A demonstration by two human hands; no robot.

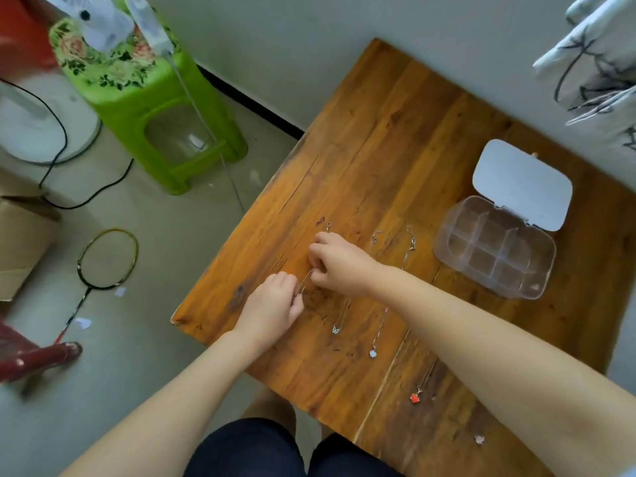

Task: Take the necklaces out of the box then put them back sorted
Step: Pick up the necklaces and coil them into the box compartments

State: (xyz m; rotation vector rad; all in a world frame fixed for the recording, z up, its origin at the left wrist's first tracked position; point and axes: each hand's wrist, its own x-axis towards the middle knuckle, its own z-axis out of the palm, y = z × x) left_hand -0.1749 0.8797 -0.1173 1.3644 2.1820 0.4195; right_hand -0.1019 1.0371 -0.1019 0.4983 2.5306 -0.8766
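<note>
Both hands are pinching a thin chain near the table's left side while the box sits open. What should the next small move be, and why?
Probably lay this chain straight beside the butterfly necklace. The left hand and right hand hold it looped; the other necklaces already lie in parallel lines, and the clear box looks empty, so laying out seems unfinished.

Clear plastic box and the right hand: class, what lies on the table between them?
In the head view, two thin necklace chains lie between the box and right hand, on bare wood.
</note>
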